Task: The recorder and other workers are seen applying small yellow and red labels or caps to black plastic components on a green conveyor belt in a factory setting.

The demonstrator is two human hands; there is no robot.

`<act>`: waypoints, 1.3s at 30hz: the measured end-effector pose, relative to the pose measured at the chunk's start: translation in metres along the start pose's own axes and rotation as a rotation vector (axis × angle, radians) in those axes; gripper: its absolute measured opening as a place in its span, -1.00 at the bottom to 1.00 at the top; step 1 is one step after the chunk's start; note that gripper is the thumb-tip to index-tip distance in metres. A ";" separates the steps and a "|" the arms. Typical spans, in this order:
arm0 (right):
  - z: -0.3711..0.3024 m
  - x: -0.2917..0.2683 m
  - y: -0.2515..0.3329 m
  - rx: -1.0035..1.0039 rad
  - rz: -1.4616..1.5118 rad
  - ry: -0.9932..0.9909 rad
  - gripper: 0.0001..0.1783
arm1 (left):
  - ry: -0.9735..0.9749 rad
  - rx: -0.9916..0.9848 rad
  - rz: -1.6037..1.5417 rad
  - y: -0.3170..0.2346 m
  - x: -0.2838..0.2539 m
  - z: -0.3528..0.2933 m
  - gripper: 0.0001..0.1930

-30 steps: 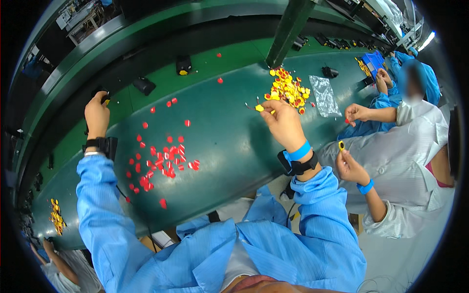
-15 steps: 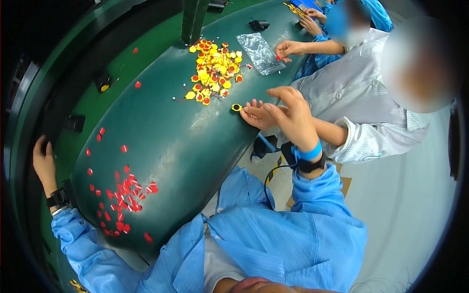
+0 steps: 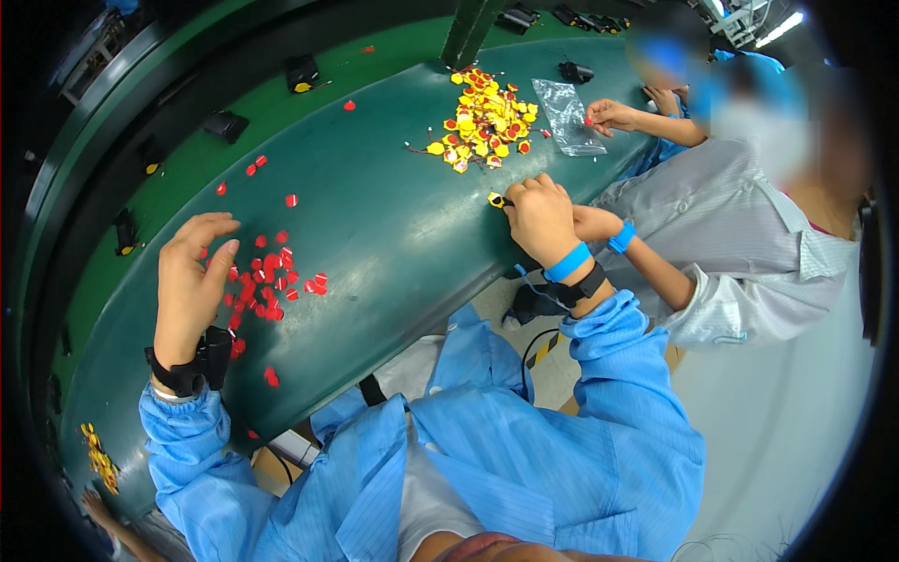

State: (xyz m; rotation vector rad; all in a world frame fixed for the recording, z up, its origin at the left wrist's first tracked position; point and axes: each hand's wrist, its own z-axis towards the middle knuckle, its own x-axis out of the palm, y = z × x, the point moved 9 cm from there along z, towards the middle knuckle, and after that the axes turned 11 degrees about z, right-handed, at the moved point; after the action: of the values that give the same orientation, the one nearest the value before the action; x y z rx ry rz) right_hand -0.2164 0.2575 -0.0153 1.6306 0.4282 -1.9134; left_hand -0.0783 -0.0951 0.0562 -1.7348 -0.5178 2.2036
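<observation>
My left hand (image 3: 192,286) hovers at the left edge of a scatter of small red discs (image 3: 272,267), its thumb apart from its fingers and nothing in it. Some discs show white stripes. At the table's near side, my right hand (image 3: 543,220) is closed with fingers bent down, pinching a small yellow piece with a black centre (image 3: 496,199); the fingertips are partly hidden. Just behind it is a co-worker's hand (image 3: 597,223), mostly covered by mine. Beyond lies a pile of yellow wired pieces (image 3: 482,117), many with red discs on them.
The green table (image 3: 375,187) curves away to the right. Near the pile lie a clear plastic bag (image 3: 569,117) and a black device (image 3: 575,72). A co-worker's other hand (image 3: 613,117) holds a red disc. A dark post (image 3: 464,37) rises behind the pile; black devices (image 3: 225,125) sit on the green strip.
My left hand has come in from beyond the table's far edge to the red discs. My right hand has lowered and closed at the yellow piece that the co-worker's fingers held. The view has shifted.
</observation>
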 end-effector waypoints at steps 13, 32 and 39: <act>-0.015 -0.011 0.006 0.136 0.444 -0.155 -0.99 | 0.130 0.128 -0.271 -0.099 0.086 0.010 -0.71; 0.012 0.004 0.154 -0.044 1.370 0.135 -0.89 | 0.006 -0.252 -0.904 -0.064 0.103 -0.026 -0.84; 0.030 -0.004 0.114 0.025 1.219 -0.065 -0.89 | -0.143 -0.654 -0.834 0.068 0.074 0.075 -0.57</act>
State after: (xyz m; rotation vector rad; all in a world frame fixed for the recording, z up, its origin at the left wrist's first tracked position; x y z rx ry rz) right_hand -0.1698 0.1518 0.0090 1.3068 -0.5368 -1.0050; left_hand -0.1689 -0.1311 -0.0228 -1.2099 -1.7675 1.6120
